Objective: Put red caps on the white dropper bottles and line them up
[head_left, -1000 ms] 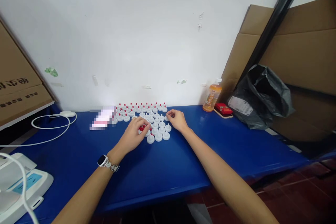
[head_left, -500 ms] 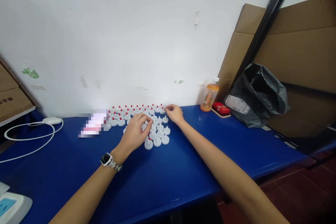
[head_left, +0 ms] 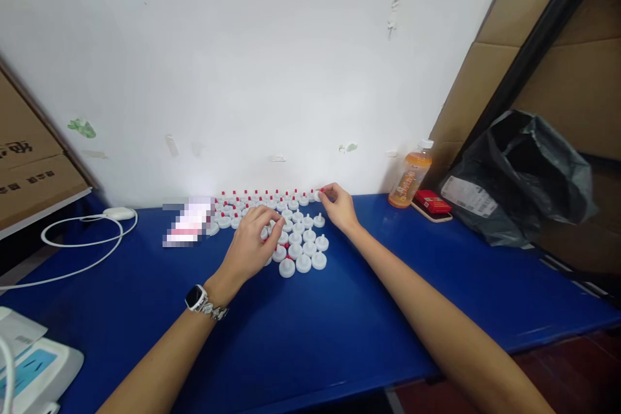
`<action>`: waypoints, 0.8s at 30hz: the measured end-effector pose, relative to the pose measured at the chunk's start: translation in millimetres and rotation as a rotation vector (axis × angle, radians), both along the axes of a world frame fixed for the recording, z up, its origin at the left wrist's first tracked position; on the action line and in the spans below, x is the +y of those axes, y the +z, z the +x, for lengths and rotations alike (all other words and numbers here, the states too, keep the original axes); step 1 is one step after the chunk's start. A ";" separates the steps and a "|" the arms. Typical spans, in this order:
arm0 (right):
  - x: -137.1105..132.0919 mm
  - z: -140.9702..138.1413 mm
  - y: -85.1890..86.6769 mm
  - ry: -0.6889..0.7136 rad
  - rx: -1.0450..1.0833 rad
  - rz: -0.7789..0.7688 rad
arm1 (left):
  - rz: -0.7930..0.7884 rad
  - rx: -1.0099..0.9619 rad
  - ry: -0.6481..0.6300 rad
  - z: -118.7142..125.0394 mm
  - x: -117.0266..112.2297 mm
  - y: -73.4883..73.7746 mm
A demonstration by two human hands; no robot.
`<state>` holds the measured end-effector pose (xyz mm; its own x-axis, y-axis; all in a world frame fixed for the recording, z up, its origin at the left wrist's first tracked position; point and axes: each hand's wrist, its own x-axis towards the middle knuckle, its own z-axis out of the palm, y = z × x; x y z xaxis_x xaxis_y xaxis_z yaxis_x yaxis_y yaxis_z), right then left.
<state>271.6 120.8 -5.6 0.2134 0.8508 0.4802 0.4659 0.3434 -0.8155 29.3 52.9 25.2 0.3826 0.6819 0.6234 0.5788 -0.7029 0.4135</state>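
Several small white caps (head_left: 303,247) stand in rows on the blue table (head_left: 301,330); those in the back rows by the wall carry red tips (head_left: 264,196). My left hand (head_left: 252,242), a watch on its wrist, rests curled over the left side of the cluster, fingers pinched among the caps. My right hand (head_left: 339,207) reaches to the right end of the back row, its fingertips pinched on one red-tipped white cap (head_left: 319,195).
An orange drink bottle (head_left: 410,176) and a red box (head_left: 433,202) stand at the back right beside a black plastic bag (head_left: 524,174) and leaning cardboard (head_left: 557,77). A white cable with a charger (head_left: 97,229) lies left, near a cardboard box (head_left: 29,168) and a white device (head_left: 33,369).
My right hand moved from the middle of the cluster up to the right end of the back row. My left hand stayed over the caps' left side. The camera shifted slightly.
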 end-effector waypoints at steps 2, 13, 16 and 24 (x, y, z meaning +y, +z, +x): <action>-21.6 -3.0 10.1 0.056 -0.096 0.060 | 0.012 -0.028 0.009 -1.5 -2.2 2.8; -80.6 -60.8 19.0 0.348 -0.341 0.242 | -0.155 0.138 -0.075 -10.7 -9.1 3.4; -85.4 -67.6 19.0 0.355 -0.319 0.239 | -0.111 0.206 -0.057 -8.8 -11.6 5.2; -92.6 -80.1 22.5 0.326 -0.276 0.298 | 0.008 0.266 -0.034 -8.3 -3.7 0.1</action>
<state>191.4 28.2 16.9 -0.2087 0.6700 0.7124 0.4798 0.7049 -0.5224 20.9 49.2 25.3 0.5564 0.6611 0.5033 0.6422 -0.7265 0.2444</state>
